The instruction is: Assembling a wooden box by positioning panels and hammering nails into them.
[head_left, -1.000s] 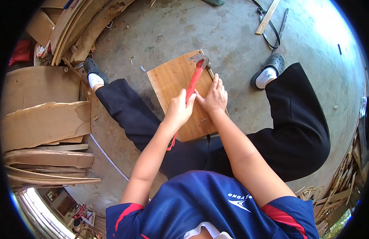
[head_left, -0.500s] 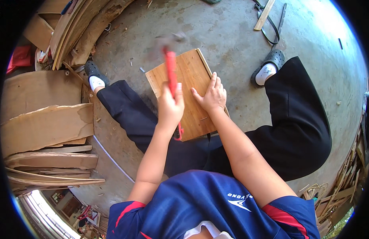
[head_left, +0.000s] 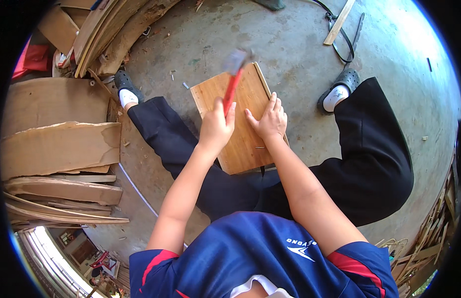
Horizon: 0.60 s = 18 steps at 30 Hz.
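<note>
My left hand is wrapped round the red handle of a hammer. The blurred metal head hovers over the far end of a brown wooden board, and I cannot tell if it touches. That board lies between my legs, with a thin wooden strip along its right edge. Flat near this edge rests my right hand, its thumb apart and its other fingers stretched toward the strip. A small thin piece, perhaps a nail or staple, lies on the board near my right wrist.
Stacked wooden planks stand at the left, and more curved boards at the far left. A wood stick and a black strap lie on the concrete floor at the far right. Scrap wood is piled near right.
The hammer's head has swung to the right, and its handle now leans that way over the board. My right hand keeps its place on the board. The whole view has shifted slightly.
</note>
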### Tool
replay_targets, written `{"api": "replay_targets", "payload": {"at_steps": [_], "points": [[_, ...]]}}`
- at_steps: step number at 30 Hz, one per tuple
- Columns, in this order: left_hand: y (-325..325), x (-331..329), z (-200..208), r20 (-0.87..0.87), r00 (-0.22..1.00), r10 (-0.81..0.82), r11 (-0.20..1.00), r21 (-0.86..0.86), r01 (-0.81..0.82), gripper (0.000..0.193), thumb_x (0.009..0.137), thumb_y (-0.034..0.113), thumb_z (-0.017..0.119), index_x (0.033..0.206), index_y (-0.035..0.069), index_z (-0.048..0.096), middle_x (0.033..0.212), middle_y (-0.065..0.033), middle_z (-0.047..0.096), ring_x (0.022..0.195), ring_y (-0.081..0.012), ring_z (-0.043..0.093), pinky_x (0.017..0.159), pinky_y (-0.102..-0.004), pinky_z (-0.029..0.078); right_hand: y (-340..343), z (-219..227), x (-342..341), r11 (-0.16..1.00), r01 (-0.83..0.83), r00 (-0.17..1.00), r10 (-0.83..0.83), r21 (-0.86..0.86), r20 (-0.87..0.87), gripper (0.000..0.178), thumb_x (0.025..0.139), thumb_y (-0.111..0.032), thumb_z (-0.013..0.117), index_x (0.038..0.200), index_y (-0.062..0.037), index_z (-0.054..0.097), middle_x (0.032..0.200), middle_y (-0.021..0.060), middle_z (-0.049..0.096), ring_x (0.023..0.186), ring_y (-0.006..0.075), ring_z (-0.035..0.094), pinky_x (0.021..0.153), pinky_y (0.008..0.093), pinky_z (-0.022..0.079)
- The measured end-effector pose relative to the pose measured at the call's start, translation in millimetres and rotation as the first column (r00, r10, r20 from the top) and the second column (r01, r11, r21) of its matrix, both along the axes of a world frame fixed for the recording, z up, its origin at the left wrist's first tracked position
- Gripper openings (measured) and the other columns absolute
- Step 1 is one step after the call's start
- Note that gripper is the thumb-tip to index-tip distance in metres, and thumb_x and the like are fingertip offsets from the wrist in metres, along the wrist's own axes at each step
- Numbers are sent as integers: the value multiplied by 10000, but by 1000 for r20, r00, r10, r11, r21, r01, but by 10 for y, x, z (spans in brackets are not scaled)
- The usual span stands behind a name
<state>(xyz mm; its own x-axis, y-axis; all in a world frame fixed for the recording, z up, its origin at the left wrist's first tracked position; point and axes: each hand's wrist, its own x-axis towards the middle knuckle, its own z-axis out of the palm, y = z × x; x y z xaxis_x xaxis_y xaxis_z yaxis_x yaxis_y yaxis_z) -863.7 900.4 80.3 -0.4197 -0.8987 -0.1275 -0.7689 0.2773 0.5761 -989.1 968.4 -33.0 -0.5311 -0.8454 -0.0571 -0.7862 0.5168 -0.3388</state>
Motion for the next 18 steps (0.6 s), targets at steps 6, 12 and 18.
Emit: {"api": "replay_targets", "payload": {"at_steps": [6,12,18], "points": [[-62,0,-52,147,984,-103,994,60,95,319,949,295,533,882,-10,470,628,-265,574,621,-456,600,535,-508,453,3,-34,-18,1000,11,1000,-11,-16,6,1058,704,-702,597,1370,75,330,1158,154,537,931,249,593,763,348,485],[258,282,310,25,999,-25,1000,1,25,320,954,299,536,915,-16,496,615,-229,585,547,-392,609,485,-442,466,-2,-84,-16,998,12,1000,-13,-62,-10,1064,723,-694,588,1415,49,268,1266,181,489,1013,279,579,816,353,484],[688,599,179,-54,931,361,684,694,-224,365,984,378,477,1146,52,489,622,9,474,428,-65,460,383,-245,427,-9,-15,-111,990,13,991,7,-142,136,924,742,-504,692,1469,-163,235,1325,185,417,1153,340,484,911,407,433]]}}
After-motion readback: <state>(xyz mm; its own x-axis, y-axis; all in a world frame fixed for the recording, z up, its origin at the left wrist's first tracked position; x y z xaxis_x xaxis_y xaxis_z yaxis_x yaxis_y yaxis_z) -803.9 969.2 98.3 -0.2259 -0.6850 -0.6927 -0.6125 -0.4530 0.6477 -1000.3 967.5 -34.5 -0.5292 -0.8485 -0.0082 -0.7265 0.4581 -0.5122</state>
